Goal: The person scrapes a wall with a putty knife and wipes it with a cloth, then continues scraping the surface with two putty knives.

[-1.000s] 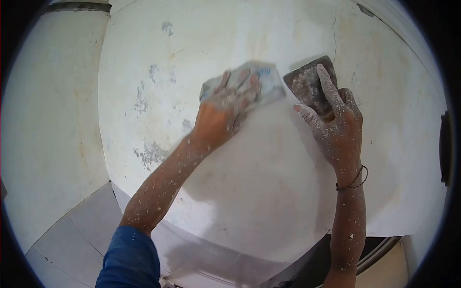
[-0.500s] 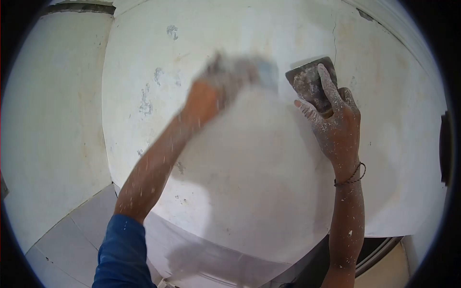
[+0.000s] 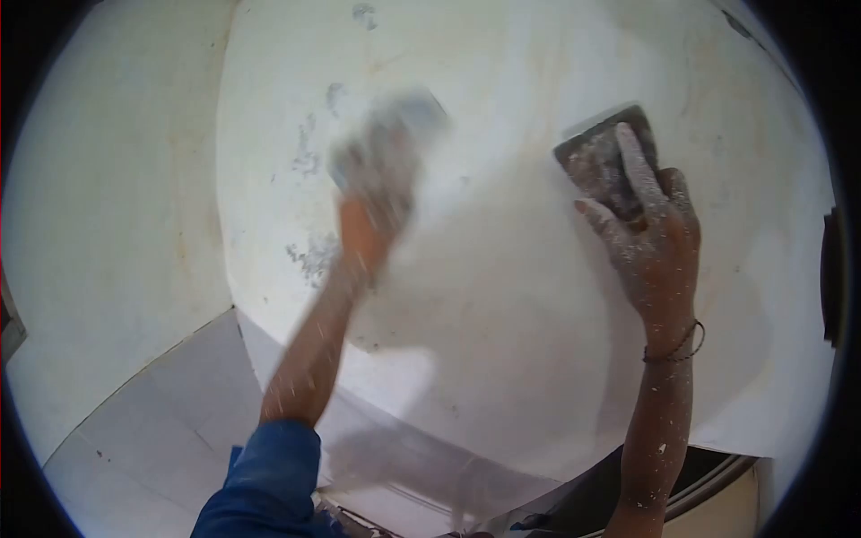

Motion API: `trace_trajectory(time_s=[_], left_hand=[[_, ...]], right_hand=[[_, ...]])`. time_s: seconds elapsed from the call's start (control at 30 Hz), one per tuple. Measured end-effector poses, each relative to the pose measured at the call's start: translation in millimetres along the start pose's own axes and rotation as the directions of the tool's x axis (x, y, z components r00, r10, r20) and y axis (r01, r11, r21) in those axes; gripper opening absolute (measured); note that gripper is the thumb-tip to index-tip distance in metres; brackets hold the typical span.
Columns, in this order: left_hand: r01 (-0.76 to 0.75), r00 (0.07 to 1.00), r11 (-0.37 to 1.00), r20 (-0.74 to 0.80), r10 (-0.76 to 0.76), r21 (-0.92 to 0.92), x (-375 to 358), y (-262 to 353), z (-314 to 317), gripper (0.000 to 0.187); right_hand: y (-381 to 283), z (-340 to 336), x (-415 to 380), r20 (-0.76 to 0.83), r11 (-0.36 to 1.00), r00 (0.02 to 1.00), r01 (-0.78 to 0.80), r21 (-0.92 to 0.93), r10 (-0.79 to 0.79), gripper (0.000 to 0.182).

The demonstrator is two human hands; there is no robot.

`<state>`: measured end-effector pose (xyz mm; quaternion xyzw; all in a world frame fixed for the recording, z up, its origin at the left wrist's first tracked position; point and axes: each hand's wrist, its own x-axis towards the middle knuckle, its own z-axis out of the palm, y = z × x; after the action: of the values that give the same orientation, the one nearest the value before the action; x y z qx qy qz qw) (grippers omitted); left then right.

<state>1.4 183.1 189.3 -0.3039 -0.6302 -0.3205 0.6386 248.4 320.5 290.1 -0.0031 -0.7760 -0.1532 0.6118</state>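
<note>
Smeared by motion, my left hand (image 3: 377,175) grips a flat light-coloured block (image 3: 417,112) against the pale wall (image 3: 502,296); the block's exact shape is blurred. My right hand (image 3: 659,238), coated in white dust, holds a dark flat plate (image 3: 610,161) by its lower end, the index finger stretched along its face and the thumb at its left side. The plate is tilted and lies close to the wall. A thin braided cord circles the right wrist. Grey worn patches (image 3: 312,260) mark the wall left of my left hand.
A wall corner runs down at the left, with grey tiles (image 3: 161,421) below it. At the lower right is a dark opening with a curved edge (image 3: 717,484). A dark object (image 3: 832,278) stands at the far right edge.
My left hand has swept left with its block. The view has shifted, so the wall marks sit further right. My right hand keeps the same hold on the dark plate.
</note>
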Motion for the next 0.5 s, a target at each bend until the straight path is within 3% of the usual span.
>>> trace_trajectory(time_s=[0.03,0.1,0.13,0.2,0.27,0.3,0.33,0.37,0.4,0.43,0.5], left_hand=[[-0.088,0.995,0.994,0.060,0.084,0.059,-43,16,-3,0.049],[-0.313,0.876,0.935,0.329,0.353,-0.168,-103,13,-26,0.049],[-0.557,0.806,0.805,0.366,0.466,0.202,-88,-10,-25,0.046],[-0.472,0.796,0.718,0.598,0.098,0.511,-22,-51,-14,0.041],[-0.162,0.650,0.804,0.675,-0.349,0.572,2,-62,-11,0.039],[-0.253,0.860,0.481,0.423,-0.285,0.839,-5,-64,2,0.036],[-0.190,0.978,0.071,0.195,-0.070,0.979,-12,-66,14,0.034],[-0.072,0.993,0.726,0.115,-0.010,0.684,-16,-41,-2,0.039],[-0.050,0.998,0.999,0.034,0.050,0.009,-21,-16,-17,0.045],[-0.278,0.953,0.959,0.142,0.268,0.054,-35,-14,-38,0.043],[-0.386,0.864,0.798,0.485,0.137,0.463,-10,-50,-32,0.053]], right_hand=[[-1,2,-1,0.006,1.000,1.000,0.005,0.024,-0.006,0.064],[-2,3,1,-0.028,0.998,1.000,-0.007,0.055,0.008,0.065],[-2,3,2,-0.050,0.999,0.999,0.009,0.045,-0.007,0.064],[-4,2,1,-0.048,0.999,0.999,0.012,0.049,-0.010,0.063],[-7,-1,4,-0.054,0.999,0.998,0.031,0.038,-0.029,0.063],[-10,-4,4,-0.003,0.998,1.000,-0.008,0.060,0.008,0.064],[-13,-4,2,0.045,0.995,0.998,-0.057,0.087,0.053,0.064],[-17,-1,4,0.040,0.994,0.998,-0.054,0.099,0.050,0.064],[-20,0,6,0.045,0.997,0.998,-0.039,0.059,0.036,0.065],[-24,-1,9,0.045,1.000,0.999,-0.023,0.014,0.023,0.066],[-33,-6,15,0.052,1.000,0.998,-0.023,0.012,0.023,0.065]])
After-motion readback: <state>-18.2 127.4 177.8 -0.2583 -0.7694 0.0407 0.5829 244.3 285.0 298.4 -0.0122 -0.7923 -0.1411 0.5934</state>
